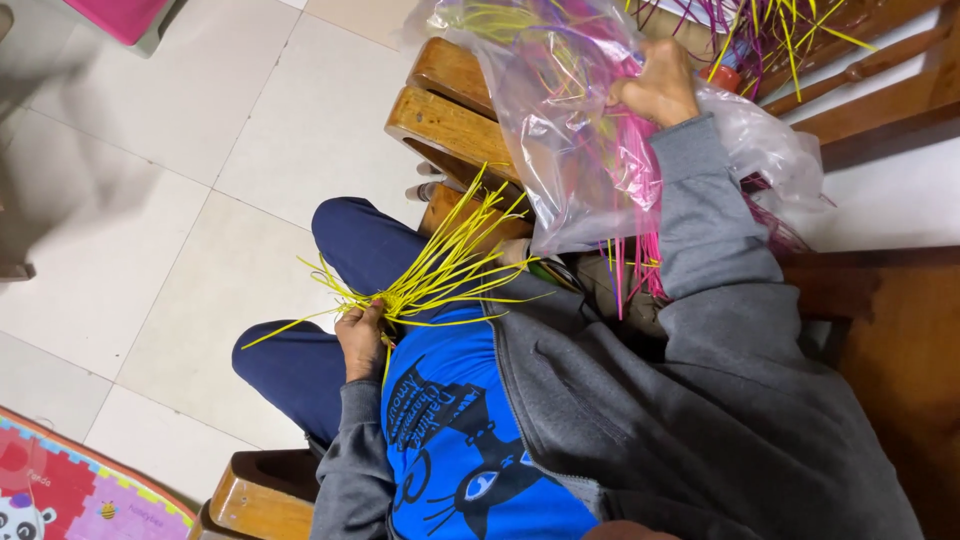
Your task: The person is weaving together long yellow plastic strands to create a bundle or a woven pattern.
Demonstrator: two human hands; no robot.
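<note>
My left hand (pixel 360 335) rests on my lap over navy trousers (pixel 300 365) and grips a fanned bundle of thin yellow strips (pixel 445 265) at its lower end. My right hand (pixel 655 85), in a grey sleeve, reaches up and grasps a clear plastic bag (pixel 560 130). The bag holds many pink, yellow and purple strips (pixel 630 160) and lies on wooden furniture. Whether the fingers pinch the bag's film or strips inside it is unclear. More loose coloured strips (pixel 770 30) lie beyond the bag.
Wooden slats of a seat (pixel 450 110) sit under the bag, a dark wooden surface (pixel 890 340) is to the right, and a wooden armrest (pixel 260 495) is by my left elbow. Pale floor tiles (pixel 150 200) spread left, with a colourful foam mat (pixel 70 495) and a pink object (pixel 120 15).
</note>
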